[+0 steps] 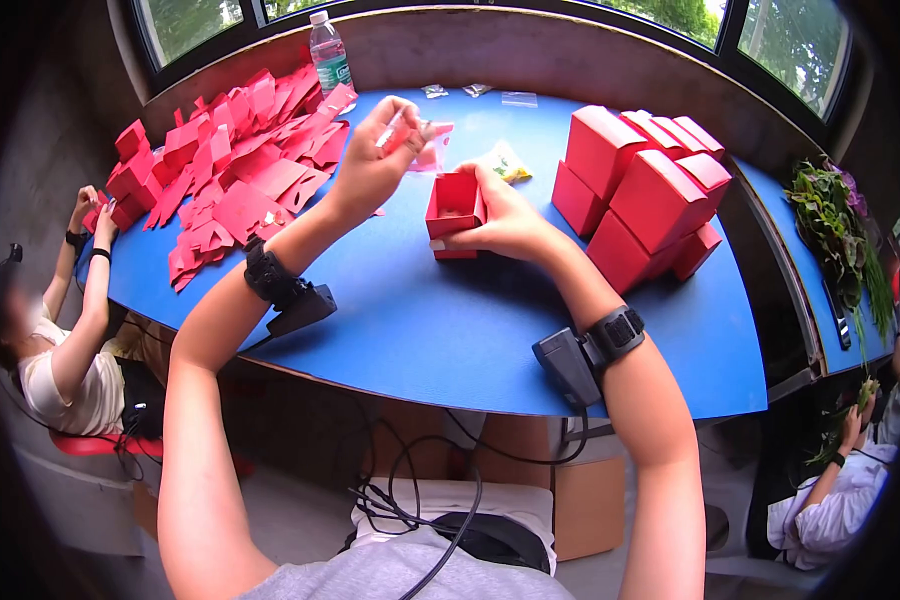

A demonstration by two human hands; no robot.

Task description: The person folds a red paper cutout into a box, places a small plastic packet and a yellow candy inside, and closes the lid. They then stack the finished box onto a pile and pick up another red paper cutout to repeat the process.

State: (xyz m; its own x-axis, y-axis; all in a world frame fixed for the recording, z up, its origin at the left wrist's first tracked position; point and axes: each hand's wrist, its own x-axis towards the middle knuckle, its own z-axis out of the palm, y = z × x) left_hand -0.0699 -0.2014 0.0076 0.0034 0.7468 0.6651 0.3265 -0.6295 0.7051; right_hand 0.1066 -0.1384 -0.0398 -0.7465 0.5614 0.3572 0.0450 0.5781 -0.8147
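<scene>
My right hand (508, 222) is wrapped round a small red cardboard box (457, 222). Its open top faces me, and something pale lies at the bottom, too small to name. Raised to the left of that box, my left hand (382, 150) has its fingers curled in a pinch. What they hold is unclear; a bit of clear or pink plastic shows there. Just behind the fingers lies a pink plastic bag (432, 153). A yellow-and-green packet (507, 161) rests on the blue table (410, 325) beyond my right hand.
Folded red boxes (660, 190) are stacked on the right. A heap of flat red cardboard pieces (260, 180) covers the left, with a water bottle (331, 58) behind. Co-workers sit left and right; plants (838, 225) lie on the right-hand table. Cables hang over my lap.
</scene>
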